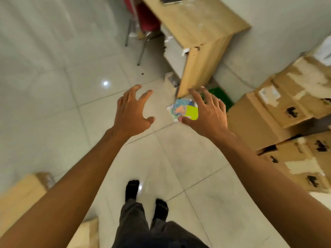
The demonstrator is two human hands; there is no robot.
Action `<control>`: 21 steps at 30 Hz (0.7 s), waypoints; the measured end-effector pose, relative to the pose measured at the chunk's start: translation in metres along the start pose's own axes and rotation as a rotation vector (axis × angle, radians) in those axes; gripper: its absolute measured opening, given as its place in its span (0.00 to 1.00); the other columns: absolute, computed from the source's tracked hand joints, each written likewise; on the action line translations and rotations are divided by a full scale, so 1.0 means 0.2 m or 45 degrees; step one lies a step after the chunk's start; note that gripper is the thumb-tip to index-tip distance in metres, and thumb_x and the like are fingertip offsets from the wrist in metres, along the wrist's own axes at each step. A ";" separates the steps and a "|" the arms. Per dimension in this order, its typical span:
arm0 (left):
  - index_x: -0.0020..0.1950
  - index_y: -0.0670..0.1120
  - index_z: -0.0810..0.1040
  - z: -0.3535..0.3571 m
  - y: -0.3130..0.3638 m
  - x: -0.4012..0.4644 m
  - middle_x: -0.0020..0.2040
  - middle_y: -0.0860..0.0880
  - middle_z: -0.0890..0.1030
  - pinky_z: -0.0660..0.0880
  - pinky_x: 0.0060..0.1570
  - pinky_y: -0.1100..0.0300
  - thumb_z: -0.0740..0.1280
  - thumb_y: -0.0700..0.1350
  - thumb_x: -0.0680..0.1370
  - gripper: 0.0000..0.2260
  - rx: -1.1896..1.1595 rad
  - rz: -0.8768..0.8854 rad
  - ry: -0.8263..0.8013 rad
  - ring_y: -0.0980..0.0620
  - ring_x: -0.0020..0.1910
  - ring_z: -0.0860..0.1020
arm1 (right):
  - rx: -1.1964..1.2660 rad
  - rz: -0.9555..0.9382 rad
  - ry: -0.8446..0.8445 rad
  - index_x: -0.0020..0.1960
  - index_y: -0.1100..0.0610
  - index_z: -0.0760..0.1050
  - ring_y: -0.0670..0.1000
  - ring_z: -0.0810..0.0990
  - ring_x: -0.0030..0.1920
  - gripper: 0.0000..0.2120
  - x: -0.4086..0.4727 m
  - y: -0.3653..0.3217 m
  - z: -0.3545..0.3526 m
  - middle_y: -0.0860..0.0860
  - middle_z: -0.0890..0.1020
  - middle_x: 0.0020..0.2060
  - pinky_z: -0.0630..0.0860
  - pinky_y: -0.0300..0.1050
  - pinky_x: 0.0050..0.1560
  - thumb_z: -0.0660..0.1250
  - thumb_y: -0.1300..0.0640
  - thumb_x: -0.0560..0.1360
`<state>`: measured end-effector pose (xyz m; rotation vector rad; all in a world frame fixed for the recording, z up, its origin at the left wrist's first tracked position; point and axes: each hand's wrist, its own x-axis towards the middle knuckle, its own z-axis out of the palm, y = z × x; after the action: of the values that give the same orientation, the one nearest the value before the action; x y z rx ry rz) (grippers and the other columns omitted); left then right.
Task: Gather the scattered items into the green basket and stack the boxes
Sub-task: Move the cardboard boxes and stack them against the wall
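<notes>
- Below, both arms reach forward and down over the pale tiled floor [53, 108], and neither hand holds anything.
- Left hand [132, 111] hangs with its fingers spread wide, above bare tile, well to the left of the scattered items.
- Right hand [206, 113] is likewise spread wide, palm down, directly over the right part of the items; its thumb tip lies in line with the near edge of the pile, though whether it touches cannot be told.
- Scattered items [182, 109] lie in a small heap on the floor at the foot of the desk's near corner: colourful flat packets, a blue-and-orange one beside a yellow-green one.
- Green basket [223, 99] stands on the floor just beyond the right hand, mostly hidden by its fingers, between the desk's side panel and the boxes.
- Cardboard boxes [279, 108] are piled at the right, some tilted, with dark printed marks on their sides.
- Wooden desk [197, 27] stands ahead, with a phone [171, 0] near its far edge.
- Another cardboard box [21, 196] lies at the lower left.
- Two dark-socked feet and dark trousers show at the bottom.
</notes>
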<state>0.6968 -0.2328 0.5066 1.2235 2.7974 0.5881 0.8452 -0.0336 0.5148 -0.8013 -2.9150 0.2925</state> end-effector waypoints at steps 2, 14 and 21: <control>0.76 0.52 0.63 -0.04 -0.16 -0.21 0.76 0.45 0.59 0.58 0.70 0.47 0.74 0.55 0.69 0.38 -0.005 -0.133 -0.007 0.44 0.75 0.58 | -0.004 -0.101 -0.072 0.77 0.37 0.53 0.57 0.60 0.76 0.44 -0.05 -0.18 0.10 0.52 0.59 0.78 0.58 0.59 0.74 0.68 0.28 0.68; 0.76 0.55 0.62 -0.19 -1.19 -1.62 0.77 0.47 0.57 0.57 0.71 0.45 0.75 0.56 0.70 0.38 -0.019 -0.940 0.039 0.44 0.75 0.57 | 0.010 -0.731 -0.428 0.79 0.38 0.49 0.56 0.58 0.77 0.45 -0.47 -1.54 0.73 0.52 0.54 0.80 0.54 0.58 0.75 0.65 0.27 0.70; 0.76 0.56 0.61 -0.31 -1.66 -2.41 0.77 0.47 0.56 0.57 0.72 0.46 0.74 0.57 0.70 0.38 -0.030 -1.256 0.028 0.43 0.75 0.57 | -0.022 -0.994 -0.557 0.79 0.38 0.46 0.57 0.61 0.76 0.46 -0.82 -2.30 1.04 0.53 0.53 0.80 0.57 0.59 0.74 0.65 0.28 0.69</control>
<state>0.7852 -0.8030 0.3887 -0.2412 2.8890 0.5120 0.7254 -0.5387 0.4015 0.4921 -3.3268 0.3915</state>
